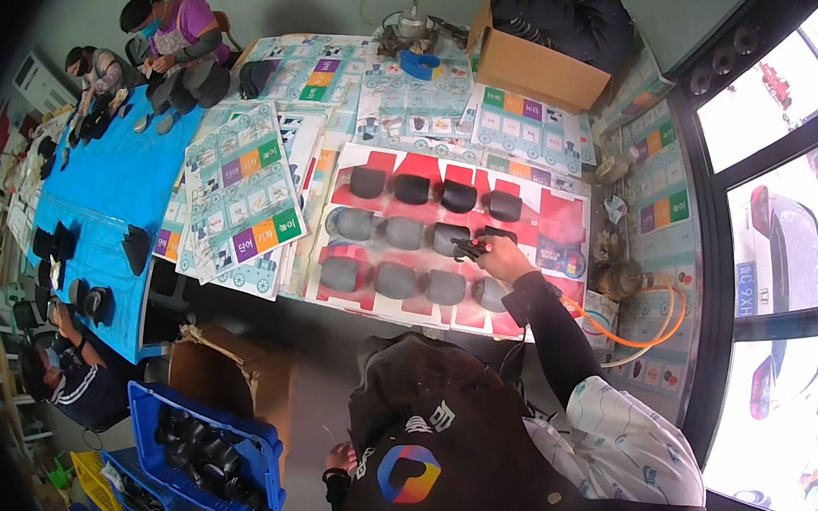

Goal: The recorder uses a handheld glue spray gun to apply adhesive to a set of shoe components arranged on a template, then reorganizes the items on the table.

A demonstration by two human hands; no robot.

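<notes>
My right hand (506,260) is closed round a small black spray gun (468,248), held low over the table. Its nozzle end points left, above a row of dark rounded pieces. An orange hose (624,336) runs from near my right wrist to the table's right side. Beneath lies a red-and-white printed sheet (550,232) carrying three rows of these pieces. Some, like the black piece (458,196), look darker and glossier; others, such as the grey piece (395,280), look matt. My left hand (342,458) hangs beside my black apron, away from the table, its fingers loosely apart with nothing visible in them.
A cardboard box (539,73) heaped with black pieces stands at the back right. Behind the sheet sits a blue tape dispenser-like object (419,64). Blue crates (270,466) and a brown carton (278,376) occupy the floor at left. People work round a blue-covered table (117,185).
</notes>
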